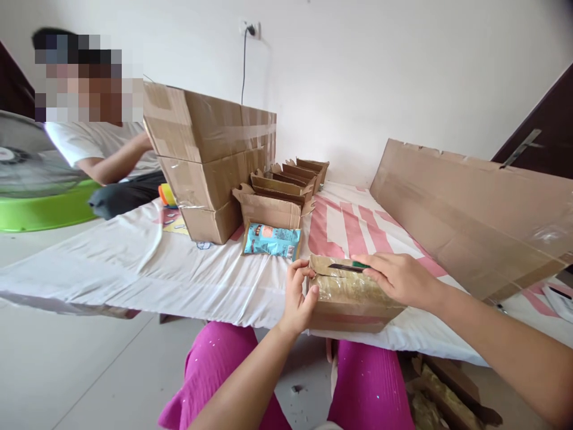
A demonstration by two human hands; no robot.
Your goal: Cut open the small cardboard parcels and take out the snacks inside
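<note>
A taped cardboard box (349,313) lies at the table's front edge before me. My left hand (301,298) grips its left end, fingers curled over the top corner and thumb along the near side. In my right hand (398,278) is a cutter knife (359,265) with a green handle, most of it hidden by my fingers. Its dark blade points left and lies along the box's top, by a slit in the shiny tape. Just beyond the box sits a blue printed packet (271,240).
Taped cartons (219,134) are stacked on the left of the table, with several opened boxes (268,203) in a row beside them. A large cardboard box (470,221) stands at right. Another person (120,146) sits behind the stack, near a fan (31,161). Cardboard scraps (447,388) lie below.
</note>
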